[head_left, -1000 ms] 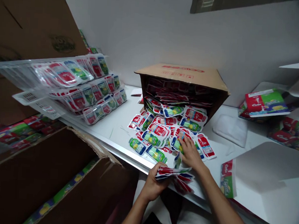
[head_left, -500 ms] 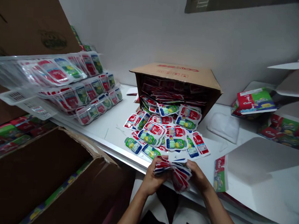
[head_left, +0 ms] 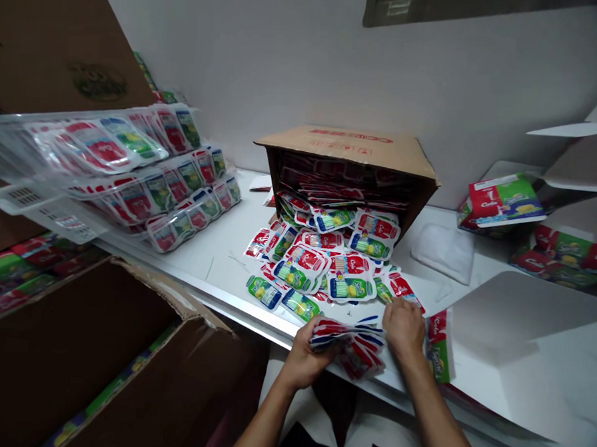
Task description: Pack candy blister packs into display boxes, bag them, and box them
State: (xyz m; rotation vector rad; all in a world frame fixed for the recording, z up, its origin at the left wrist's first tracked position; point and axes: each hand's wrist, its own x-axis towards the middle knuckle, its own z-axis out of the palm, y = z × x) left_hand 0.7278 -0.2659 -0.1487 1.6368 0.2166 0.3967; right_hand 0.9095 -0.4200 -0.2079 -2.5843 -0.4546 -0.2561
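Observation:
My left hand (head_left: 305, 357) is closed around a fanned stack of candy packets (head_left: 362, 353), in red, green, blue and white, at the table's front edge. To its right, my right hand (head_left: 404, 328) has its fingers curled down on a red and green candy packet (head_left: 404, 289) at the right side of the loose pile; its fingertips are partly hidden. The pile of bottle-shaped packets (head_left: 346, 263) spills from a cardboard box (head_left: 347, 143) lying on its side, with more packets stacked inside.
Clear plastic trays of packets (head_left: 155, 182) are stacked at the left. An open carton (head_left: 122, 348) stands below them. On the right are a folded white cloth (head_left: 443, 251), printed display boxes (head_left: 504, 201) and an open white-lined box (head_left: 496, 354) near the table edge.
My right hand has let go of the stack and moved right and up onto a packet in the pile. My left hand keeps hold of the stack.

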